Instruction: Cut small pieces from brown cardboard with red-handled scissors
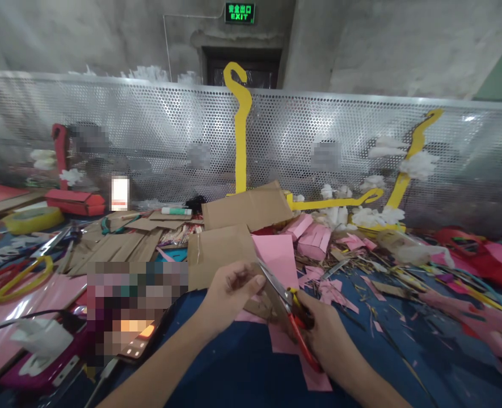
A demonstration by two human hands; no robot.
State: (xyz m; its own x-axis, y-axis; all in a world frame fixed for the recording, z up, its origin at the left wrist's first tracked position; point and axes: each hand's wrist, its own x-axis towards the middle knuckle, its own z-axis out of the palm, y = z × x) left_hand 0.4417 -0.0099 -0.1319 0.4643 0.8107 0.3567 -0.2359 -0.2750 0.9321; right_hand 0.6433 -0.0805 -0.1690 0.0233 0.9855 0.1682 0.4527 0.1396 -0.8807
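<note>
My left hand (230, 292) is closed in a pinch just beyond the middle of the worktop. What lies between its fingertips is too small to make out. My right hand (327, 328) is wrapped round the handles of a pair of scissors (279, 286) with red and yellow grips. The blades point up and left, close to the left fingertips. Beneath and behind them lie brown cardboard (220, 252) and a pink paper sheet (277, 255). Pink paper strips (282, 340) lie under the scissors on the blue table surface (229, 362).
A tall yellow hooked piece (241, 153) stands before a perforated metal panel (157, 119). Pink folded boxes (312, 238) and paper scraps lie right. To the left are a smartphone (138, 340), a purple power strip (42, 368) with a white plug, and yellow-handled scissors (23, 280).
</note>
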